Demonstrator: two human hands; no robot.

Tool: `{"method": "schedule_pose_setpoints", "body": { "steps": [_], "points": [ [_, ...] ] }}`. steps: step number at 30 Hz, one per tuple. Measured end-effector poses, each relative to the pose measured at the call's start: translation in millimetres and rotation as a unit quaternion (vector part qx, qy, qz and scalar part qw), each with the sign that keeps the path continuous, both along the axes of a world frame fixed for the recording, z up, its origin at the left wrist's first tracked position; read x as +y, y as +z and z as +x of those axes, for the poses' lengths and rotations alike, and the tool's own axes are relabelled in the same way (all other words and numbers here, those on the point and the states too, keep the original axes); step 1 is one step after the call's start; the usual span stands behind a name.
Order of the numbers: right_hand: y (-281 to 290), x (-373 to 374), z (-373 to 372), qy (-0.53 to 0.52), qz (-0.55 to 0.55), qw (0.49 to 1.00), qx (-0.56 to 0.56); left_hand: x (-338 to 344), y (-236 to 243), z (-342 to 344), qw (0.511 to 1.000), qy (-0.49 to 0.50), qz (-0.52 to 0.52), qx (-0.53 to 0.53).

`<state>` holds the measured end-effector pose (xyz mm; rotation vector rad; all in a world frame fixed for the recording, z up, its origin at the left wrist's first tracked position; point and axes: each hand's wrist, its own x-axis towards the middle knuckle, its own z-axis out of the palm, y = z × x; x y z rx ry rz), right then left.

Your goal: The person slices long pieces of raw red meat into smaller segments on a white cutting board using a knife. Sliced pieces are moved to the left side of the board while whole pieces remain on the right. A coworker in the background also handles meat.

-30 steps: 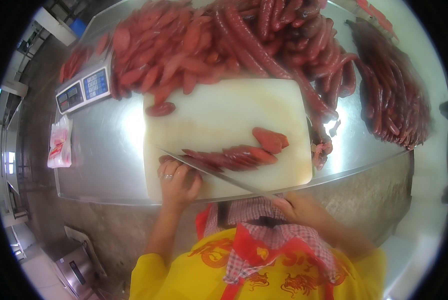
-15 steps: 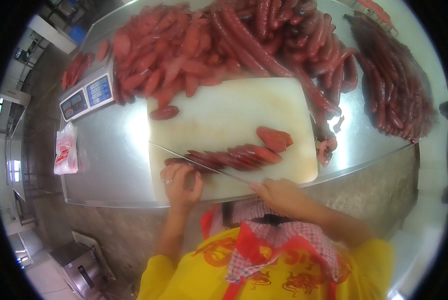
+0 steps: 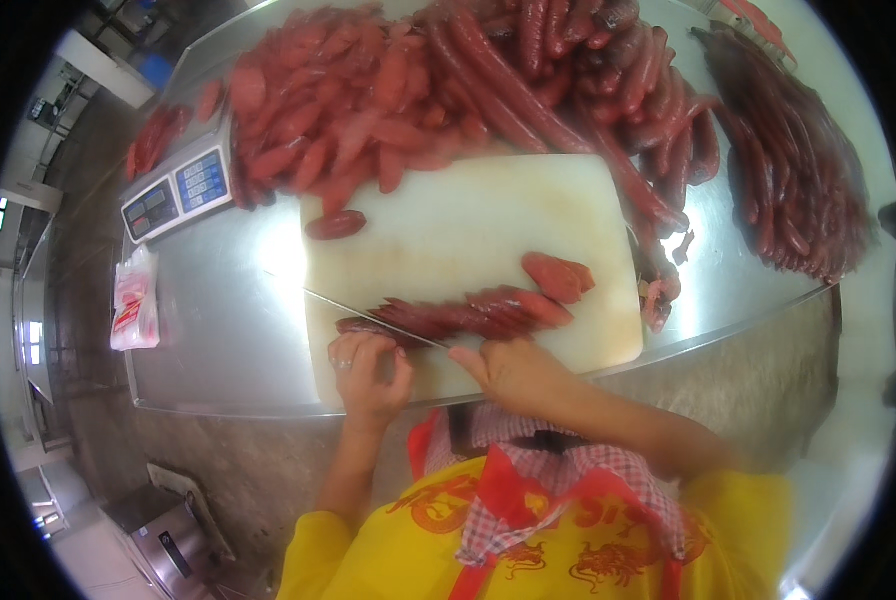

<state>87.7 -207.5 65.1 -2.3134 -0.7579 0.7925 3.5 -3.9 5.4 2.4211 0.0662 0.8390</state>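
Observation:
A white cutting board [image 3: 448, 215] lies at the table's near edge. Across it runs a slanting row of sausage slices [image 3: 478, 313], dark red and leaning on one another. My right hand [image 3: 523, 378] grips a knife [image 3: 373, 319] whose thin blade points away to the left, across the left part of the row. With curled fingers my left hand [image 3: 373, 375] holds the sausage's left end [image 3: 356, 326], close beside the blade; a ring shows on one finger. Loose slices [image 3: 558, 277] lie at the row's right, and a single slice [image 3: 336, 225] rests at the board's upper left.
Beyond the board spreads a pile of sliced sausage [image 3: 318, 90], with whole sausages [image 3: 608, 80] right of it. A bundle of longer sausages [image 3: 783, 160] lies far right. A digital scale [image 3: 178, 190] and plastic bags [image 3: 134, 300] stand left on the metal table [image 3: 218, 350].
My right hand has drawn the knife left and nearer my left hand. The left hand stays at the sausage's end. The whole view has shifted slightly.

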Motion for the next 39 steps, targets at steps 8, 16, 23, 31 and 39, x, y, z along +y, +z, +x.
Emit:
{"method": "schedule_pose_setpoints", "body": {
  "steps": [8,16,23,31,39],
  "points": [
    [50.3,-99.6,-33.2,-0.045,-0.144,0.983,0.103,6.0,-4.9,0.0,0.999,0.039,-0.020,0.017],
    [40.0,-80.8,-34.5,-0.033,-0.208,0.973,0.092,10.6,-2.1,-0.6,0.999,0.025,-0.032,0.008],
    [-5.2,-5.7,-23.6,-0.007,-0.058,0.998,-0.034,7.8,-2.6,-2.1,0.999,0.028,-0.027,0.004],
    [-10.0,-51.9,1.7,0.022,-0.031,0.999,0.032,1.7,-1.7,0.2,0.989,0.127,-0.072,-0.006],
    [0.8,-223.2,11.4,-0.331,0.042,0.847,0.413,-12.3,-5.3,56.0,0.967,0.122,-0.220,0.045]
  ]
}}
